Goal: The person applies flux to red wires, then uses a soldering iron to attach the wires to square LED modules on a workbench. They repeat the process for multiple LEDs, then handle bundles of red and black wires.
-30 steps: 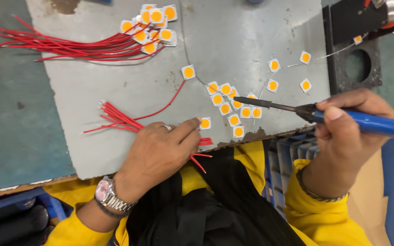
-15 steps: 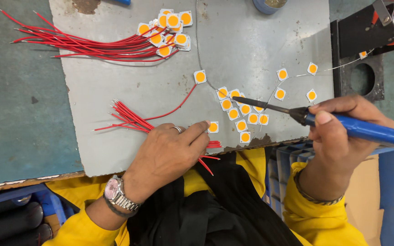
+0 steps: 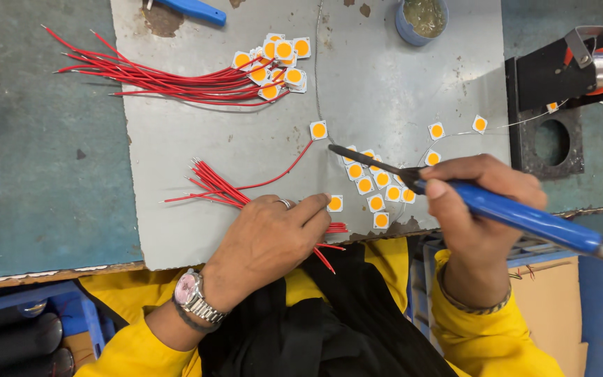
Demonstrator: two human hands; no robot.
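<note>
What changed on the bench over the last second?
Little changed. The left hand slid slightly right, its fingertips now at a small square chip by the loose red wires. The right hand kept its grip on the blue soldering iron, tip over the chip cluster. The wired chip, far wire bundle and grey plate stayed put.

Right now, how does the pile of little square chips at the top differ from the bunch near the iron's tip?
The top pile has long red wires attached, fanning left, and its chips overlap. The bunch by the soldering iron lies flat, mostly side by side, with no red wires visible. Both are white squares with orange centres on the grey sheet.
</note>
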